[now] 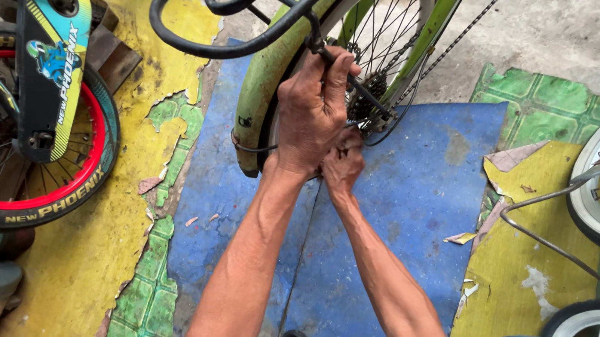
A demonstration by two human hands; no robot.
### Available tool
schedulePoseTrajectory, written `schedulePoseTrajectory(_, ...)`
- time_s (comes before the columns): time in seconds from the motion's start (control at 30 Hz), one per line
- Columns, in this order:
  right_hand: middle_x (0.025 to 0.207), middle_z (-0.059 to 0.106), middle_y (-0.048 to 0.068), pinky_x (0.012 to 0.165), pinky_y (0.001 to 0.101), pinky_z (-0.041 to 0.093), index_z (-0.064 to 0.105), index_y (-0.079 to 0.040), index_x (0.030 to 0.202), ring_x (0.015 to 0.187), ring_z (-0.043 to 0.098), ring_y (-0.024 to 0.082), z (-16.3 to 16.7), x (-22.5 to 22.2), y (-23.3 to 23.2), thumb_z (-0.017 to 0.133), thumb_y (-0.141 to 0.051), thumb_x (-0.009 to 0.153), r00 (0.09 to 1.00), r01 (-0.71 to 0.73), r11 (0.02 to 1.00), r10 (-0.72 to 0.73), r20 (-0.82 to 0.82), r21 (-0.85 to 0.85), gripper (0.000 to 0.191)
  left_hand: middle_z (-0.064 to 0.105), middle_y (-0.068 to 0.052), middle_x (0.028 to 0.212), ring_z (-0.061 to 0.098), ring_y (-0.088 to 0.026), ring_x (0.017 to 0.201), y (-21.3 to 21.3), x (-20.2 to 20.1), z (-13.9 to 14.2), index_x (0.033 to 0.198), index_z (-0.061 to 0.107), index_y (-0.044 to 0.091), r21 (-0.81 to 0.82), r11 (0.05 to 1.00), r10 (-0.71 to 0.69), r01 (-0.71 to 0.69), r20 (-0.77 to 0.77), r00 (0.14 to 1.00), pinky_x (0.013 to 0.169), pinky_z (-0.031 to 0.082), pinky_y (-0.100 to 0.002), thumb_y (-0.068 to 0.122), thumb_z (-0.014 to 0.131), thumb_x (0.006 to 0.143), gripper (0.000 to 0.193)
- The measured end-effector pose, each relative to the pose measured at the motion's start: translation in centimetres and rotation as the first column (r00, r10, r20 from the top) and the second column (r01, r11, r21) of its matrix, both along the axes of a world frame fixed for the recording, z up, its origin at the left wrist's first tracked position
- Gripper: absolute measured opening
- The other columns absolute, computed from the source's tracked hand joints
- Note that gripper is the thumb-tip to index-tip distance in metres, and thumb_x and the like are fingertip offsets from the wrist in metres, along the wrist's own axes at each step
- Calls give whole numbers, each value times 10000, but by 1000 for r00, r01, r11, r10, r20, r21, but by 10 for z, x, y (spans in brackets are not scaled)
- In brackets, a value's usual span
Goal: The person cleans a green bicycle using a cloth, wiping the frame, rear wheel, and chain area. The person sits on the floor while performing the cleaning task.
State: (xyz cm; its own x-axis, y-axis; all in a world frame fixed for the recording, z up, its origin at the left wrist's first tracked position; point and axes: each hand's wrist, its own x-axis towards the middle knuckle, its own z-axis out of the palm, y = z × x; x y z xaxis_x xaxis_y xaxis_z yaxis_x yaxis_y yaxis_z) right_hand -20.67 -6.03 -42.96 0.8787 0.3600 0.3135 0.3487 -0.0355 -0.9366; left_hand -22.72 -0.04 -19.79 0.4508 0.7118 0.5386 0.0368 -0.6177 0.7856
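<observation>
While the left hand (312,113) grips the black stay rod (358,86) beside the rear wheel (387,32), the right hand (343,163), just below it, seems clenched on a hidden part at the hub, so the fastening step looks underway and needs firm turning next.

Left hand (311,113) fingers curled tight; right hand (342,162) tucked just beneath.

Glossy green painted mudguard (262,74), black metal rack (202,37), shiny wire spokes (388,20), worn, peeling matt floor covering (419,182).
</observation>
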Motion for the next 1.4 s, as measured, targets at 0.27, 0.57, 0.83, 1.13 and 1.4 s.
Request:
schedulePoseTrajectory(0.27, 857, 726, 124, 647, 321, 554, 607, -8, 974, 739, 702, 151, -18, -17, -10, 636, -153, 1003, 980, -133, 985, 115, -165, -107, 151, 752, -22, 922, 753, -137, 787, -1, 0, -4, 1095, 634, 81, 22, 1000, 4, -4, -13, 1000, 660, 585, -291, 189, 560, 1120, 134)
schedulePoseTrajectory(0.57, 650, 601, 105, 545, 346, 470, 528, -13, 904, 580, 566, 178, -8, -43, -15, 815, -247, 860, 946, -207, 974, 175, -274, -91, 373, 752, -33, 945, 775, -140, 850, -11, 2, -15, 1126, 633, 76, 44, 999, -17, 16, 21, 1000, 692, 621, -284, 171, 565, 1117, 118)
schedulePoseTrajectory(0.83, 837, 693, 20, 605, 304, 618, 586, -58, 1065, 718, 717, 156, 6, -27, -38, 727, -285, 945, 852, -65, 993, 104, -513, 94, 293, 759, -44, 944, 765, -137, 779, -20, 0, -17, 1111, 634, 71, 30, 999, -21, 21, 2, 1000, 640, 594, -288, 158, 564, 1106, 112)
schedulePoseTrajectory(1.13, 735, 699, 105, 619, 393, 521, 659, -4, 878, 673, 681, 234, 8, 5, 7, 853, -268, 870, 959, 149, 967, -192, -210, -206, 328, 756, -21, 931, 765, -128, 792, -21, 0, -18, 1121, 628, 90, 30, 1000, -3, 3, 11, 1000, 645, 597, -279, 193, 554, 1116, 127)
schedulePoseTrajectory(1.4, 784, 694, 129, 647, 427, 526, 604, -68, 940, 722, 674, 272, -2, -16, -19, 765, -330, 890, 976, -84, 964, 29, -217, -251, 312, 745, -18, 931, 733, -120, 743, -19, 2, -23, 1130, 626, 96, 81, 997, -6, 2, 42, 999, 625, 570, -286, 204, 542, 1134, 137)
